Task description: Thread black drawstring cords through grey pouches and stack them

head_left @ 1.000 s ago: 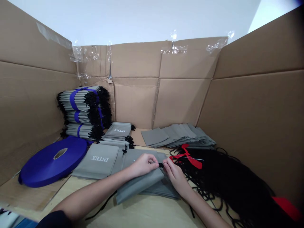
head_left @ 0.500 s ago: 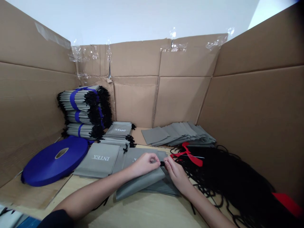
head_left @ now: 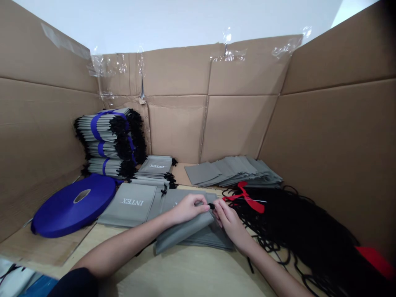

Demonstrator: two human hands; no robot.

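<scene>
A grey drawstring pouch (head_left: 181, 234) hangs slanted over a small pile of similar pouches, its upper corner between my hands. My left hand (head_left: 190, 208) pinches that corner beside a bunched black cord (head_left: 211, 206). From the other side my right hand (head_left: 228, 216) is closed on the same cord, its fingertips close to those of the left. The exact finger grip is partly hidden. To the left lies a stack of grey pouches (head_left: 128, 202) printed INTEX. A big heap of loose black cords (head_left: 297, 227), with a red tie (head_left: 252, 201) across it, lies to the right.
Pouches bundled with blue bands (head_left: 103, 142) are piled at the back left, behind a blue ribbon roll (head_left: 62, 210). More pouches with cords (head_left: 156, 166) stand nearby. Grey pouches are fanned out (head_left: 235, 171) at the back. Cardboard walls (head_left: 176, 128) enclose the table (head_left: 173, 276).
Both hands stay close together at the pouch corner. My right fingers have curled further round the cord, and the bunched cord sits slightly higher. The whole view has shifted a little.
</scene>
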